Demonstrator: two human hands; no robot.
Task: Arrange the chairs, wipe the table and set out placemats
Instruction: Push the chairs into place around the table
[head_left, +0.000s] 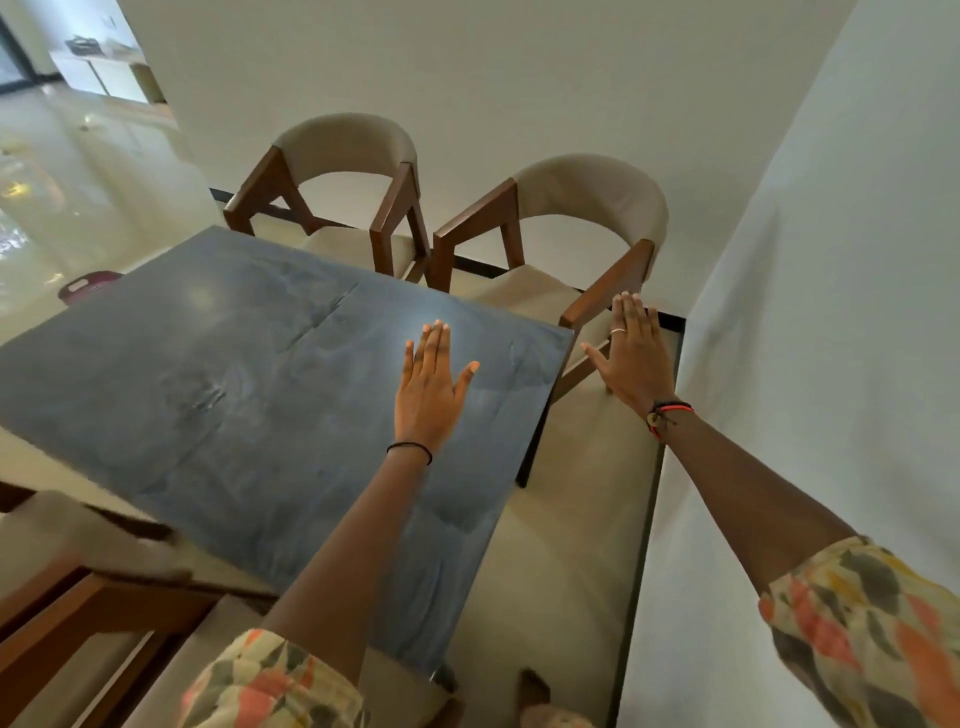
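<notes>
1. Table (208, 389) top looks smeared; my left hand (428, 389), flat and empty above it, could smudge it further.
2. Right hand (631, 358), straight-fingered and empty, is beside the arm of the far right chair (597, 197); a lopsided push could knock it into its neighbour (348, 145).

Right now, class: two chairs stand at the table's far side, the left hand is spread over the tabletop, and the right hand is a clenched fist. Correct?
No. The head view shows the right hand open, fingers straight, not a fist. The chairs, table and left hand are as stated.
</notes>
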